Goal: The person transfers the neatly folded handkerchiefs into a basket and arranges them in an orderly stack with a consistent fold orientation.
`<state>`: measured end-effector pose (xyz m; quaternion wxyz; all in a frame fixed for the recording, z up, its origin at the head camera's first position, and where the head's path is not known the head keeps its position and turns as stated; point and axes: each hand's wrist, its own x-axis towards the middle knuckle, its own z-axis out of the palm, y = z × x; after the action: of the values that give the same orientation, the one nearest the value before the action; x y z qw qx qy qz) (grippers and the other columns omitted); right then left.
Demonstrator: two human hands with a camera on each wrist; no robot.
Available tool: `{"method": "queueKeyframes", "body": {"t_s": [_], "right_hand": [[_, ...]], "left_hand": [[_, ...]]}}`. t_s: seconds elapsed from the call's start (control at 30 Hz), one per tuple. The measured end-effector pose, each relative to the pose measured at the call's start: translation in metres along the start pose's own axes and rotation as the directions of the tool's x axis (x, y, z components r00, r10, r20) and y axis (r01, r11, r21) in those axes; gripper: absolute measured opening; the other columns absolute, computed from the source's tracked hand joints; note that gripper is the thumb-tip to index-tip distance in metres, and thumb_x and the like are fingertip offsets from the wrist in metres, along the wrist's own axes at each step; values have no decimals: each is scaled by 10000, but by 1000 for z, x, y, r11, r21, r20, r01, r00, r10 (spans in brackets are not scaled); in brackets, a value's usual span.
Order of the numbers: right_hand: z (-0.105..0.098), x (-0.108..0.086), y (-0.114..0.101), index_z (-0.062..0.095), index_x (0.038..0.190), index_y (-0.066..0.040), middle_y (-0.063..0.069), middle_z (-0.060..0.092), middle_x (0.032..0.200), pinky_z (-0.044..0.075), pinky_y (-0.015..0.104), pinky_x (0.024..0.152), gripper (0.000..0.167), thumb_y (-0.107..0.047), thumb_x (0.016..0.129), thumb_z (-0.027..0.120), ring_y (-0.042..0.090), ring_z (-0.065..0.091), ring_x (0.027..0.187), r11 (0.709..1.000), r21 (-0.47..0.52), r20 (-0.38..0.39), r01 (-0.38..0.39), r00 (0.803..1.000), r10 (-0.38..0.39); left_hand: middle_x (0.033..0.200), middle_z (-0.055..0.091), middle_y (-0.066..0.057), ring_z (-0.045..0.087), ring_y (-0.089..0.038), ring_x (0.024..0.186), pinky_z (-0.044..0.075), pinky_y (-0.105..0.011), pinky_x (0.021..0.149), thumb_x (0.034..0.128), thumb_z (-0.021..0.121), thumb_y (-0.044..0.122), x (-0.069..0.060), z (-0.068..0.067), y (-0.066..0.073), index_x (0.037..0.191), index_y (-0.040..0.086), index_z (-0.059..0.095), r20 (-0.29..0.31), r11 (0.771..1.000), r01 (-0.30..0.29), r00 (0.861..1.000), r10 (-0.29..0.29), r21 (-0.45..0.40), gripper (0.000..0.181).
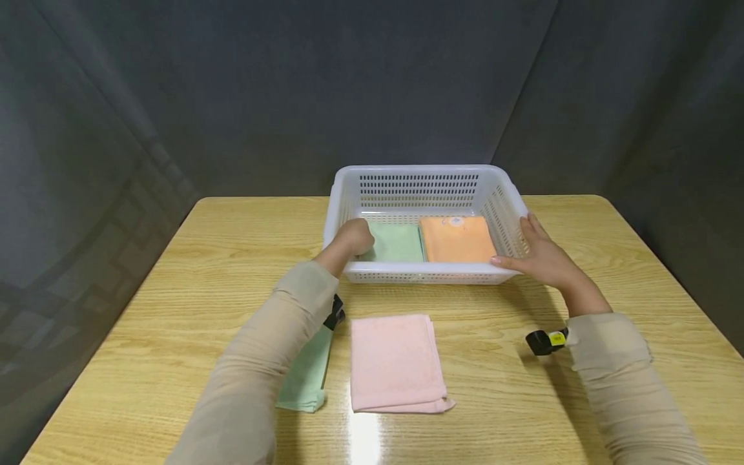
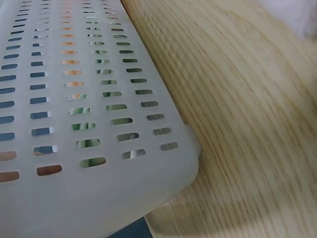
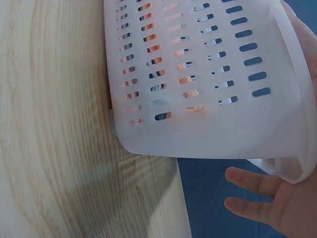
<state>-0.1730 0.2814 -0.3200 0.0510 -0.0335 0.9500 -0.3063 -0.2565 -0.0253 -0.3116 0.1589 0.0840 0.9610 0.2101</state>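
A white plastic basket with slotted walls stands at the back of the table. Inside it, a folded green towel lies on the left, beside a folded orange towel with a small printed patch. My left hand reaches over the basket's left front corner to the green towel's left end; its fingertips are hidden. At the right front corner, my right hand touches the basket, thumb on the front rim. In the right wrist view, two fingers extend straight past the basket's end.
A folded pink towel lies on the wooden table in front of the basket. Left of it, another green towel is partly hidden under my left forearm. Dark grey curtains hang behind and beside the table.
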Motion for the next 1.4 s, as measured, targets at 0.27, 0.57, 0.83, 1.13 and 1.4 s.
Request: {"method": "queueKeyframes", "body": {"t_s": [0.27, 0.57, 0.83, 1.13, 1.4], "right_hand": [[0, 1, 1, -134, 1351, -46, 95, -234, 1388, 135, 667, 844, 1083, -474, 719, 633, 509, 19, 1200, 1000, 5, 8, 3, 1000, -3], [1, 2, 2, -140, 1349, -51, 92, -239, 1385, 126, 666, 848, 1086, -484, 717, 630, 501, 0, 1204, 1000, 2, 10, -2, 1000, 2], [1, 2, 3, -138, 1348, -44, 97, -236, 1386, 129, 664, 850, 1079, -476, 723, 628, 499, 3, 1205, 1000, -1, 8, 8, 1000, -8], [1, 2, 1, -141, 1350, -58, 88, -243, 1384, 121, 669, 846, 1086, -483, 715, 632, 501, -8, 1204, 1000, 11, 12, -9, 1000, 9], [-1, 1, 1, -147, 1345, -43, 79, -254, 1379, 104, 661, 859, 1084, -488, 723, 620, 480, -38, 1213, 1000, 5, 24, -7, 1000, 7]], "left_hand": [[907, 547, -116, 489, -200, 758, 405, -267, 659, 837, 399, 24, 5, 3, 0, 955, -37, 561, 71, 992, -31, 997, 22, 123, 210], [983, 566, -129, 525, -201, 799, 430, -298, 715, 846, 391, 52, 31, 20, -14, 1020, -43, 565, 117, 963, -75, 992, 46, 260, 264], [976, 573, -128, 527, -209, 846, 412, -303, 800, 859, 396, 48, 6, 8, 0, 995, -42, 569, 80, 956, -48, 996, 26, 289, 238], [789, 559, -107, 501, -220, 705, 427, -322, 691, 774, 400, -20, 6, 6, -5, 741, 24, 546, -75, 976, -110, 989, 125, 187, 155], [1116, 554, -94, 479, -250, 1046, 362, -334, 863, 805, 401, 50, 46, 22, -36, 1081, 11, 574, -110, 963, -261, 957, 268, 75, 329]]}}
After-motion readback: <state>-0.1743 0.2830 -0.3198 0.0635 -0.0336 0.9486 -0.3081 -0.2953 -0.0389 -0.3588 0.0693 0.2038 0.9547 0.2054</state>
